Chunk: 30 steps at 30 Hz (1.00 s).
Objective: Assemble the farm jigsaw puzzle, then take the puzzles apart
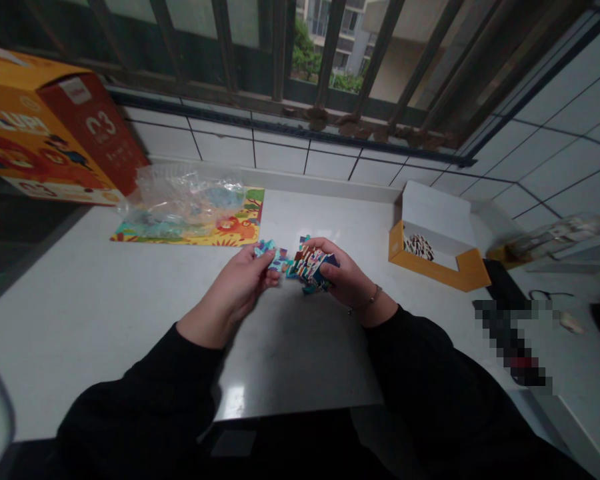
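Near the middle of the white counter, my left hand [247,277] pinches a few light blue and purple puzzle pieces [276,259] between thumb and fingers. Just to its right, my right hand [347,273] is wrapped round a thick stack of puzzle pieces [310,265], their edges facing up and to the left. The two hands are close together, above the counter. A few teal pieces show at the top and bottom of the stack; whether they rest on the counter is hard to tell.
Clear plastic bags [185,193] lie on a colourful lion picture sheet [240,230] at the back left. Behind them stands a large orange box [55,133]. An open yellow box [433,270] holding more pieces [419,247] stands right. The white counter [300,360] ends at a tiled wall.
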{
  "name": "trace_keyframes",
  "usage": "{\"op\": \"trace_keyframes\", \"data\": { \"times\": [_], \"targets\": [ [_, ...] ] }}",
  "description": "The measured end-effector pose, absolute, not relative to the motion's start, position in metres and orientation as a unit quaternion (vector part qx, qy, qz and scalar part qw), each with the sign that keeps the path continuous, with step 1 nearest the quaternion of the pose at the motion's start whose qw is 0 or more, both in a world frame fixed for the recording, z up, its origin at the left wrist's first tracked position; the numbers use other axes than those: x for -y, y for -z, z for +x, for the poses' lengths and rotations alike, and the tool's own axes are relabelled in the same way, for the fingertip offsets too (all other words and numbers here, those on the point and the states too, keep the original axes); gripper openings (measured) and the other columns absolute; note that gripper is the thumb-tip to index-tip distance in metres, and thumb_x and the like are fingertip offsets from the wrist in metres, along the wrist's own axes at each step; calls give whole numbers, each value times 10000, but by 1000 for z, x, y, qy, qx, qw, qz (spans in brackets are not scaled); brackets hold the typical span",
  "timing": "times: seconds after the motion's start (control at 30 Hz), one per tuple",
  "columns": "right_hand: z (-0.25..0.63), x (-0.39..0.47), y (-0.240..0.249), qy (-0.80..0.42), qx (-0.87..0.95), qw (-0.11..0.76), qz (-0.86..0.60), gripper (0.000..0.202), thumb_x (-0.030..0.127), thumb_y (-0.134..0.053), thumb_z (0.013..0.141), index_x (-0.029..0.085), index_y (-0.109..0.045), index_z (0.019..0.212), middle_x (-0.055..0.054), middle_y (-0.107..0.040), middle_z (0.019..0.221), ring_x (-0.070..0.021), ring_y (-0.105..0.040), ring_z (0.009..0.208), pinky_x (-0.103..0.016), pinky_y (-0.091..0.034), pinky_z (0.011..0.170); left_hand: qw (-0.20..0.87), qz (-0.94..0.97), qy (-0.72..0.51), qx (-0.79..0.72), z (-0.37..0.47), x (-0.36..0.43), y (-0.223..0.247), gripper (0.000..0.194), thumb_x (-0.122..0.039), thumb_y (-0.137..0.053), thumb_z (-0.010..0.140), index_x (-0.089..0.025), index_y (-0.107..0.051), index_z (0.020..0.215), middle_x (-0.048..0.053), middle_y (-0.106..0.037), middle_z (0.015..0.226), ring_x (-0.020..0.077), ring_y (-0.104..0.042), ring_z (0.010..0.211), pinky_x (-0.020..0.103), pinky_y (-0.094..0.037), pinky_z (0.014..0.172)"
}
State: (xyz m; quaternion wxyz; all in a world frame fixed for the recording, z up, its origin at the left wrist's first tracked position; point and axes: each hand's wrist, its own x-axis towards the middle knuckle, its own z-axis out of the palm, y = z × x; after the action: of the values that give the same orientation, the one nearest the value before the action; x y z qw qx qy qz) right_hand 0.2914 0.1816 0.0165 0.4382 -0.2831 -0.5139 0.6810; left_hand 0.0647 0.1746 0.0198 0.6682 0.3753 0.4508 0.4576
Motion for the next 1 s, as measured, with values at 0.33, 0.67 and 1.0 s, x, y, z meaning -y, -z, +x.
{"op": "trace_keyframes", "data": {
  "times": [0.33,0.67,1.0],
  "targets": [
    [295,-190,-11,-388,742,398,-374,722,630,-990,686,313,-679,1255,-95,-627,1295,-340,-607,1268,-556,-485,1176,522,589,-374,-490,75,-166,-27,225,-351,-570,992,-253,-731,1115,70,-764,1015,236,-671,890,350,-524,825],
    [290,-192,-8,-344,761,405,-373,798,703,-1006,618,335,-697,1255,-114,-611,1325,-375,-562,1334,-625,-437,1230,532,597,-362,-480,73,-170,-27,270,-433,-622,995,-254,-759,1144,94,-783,1105,268,-691,1036,358,-544,864],
    [288,-192,-4,-363,748,374,-410,944,587,-1045,600,298,-620,1391,-122,-645,1379,-372,-619,1288,-609,-474,1164,496,621,-365,-484,71,-175,-15,299,-448,-578,1040,-253,-748,1190,84,-779,1066,257,-685,963,376,-539,880]
  ]
}}
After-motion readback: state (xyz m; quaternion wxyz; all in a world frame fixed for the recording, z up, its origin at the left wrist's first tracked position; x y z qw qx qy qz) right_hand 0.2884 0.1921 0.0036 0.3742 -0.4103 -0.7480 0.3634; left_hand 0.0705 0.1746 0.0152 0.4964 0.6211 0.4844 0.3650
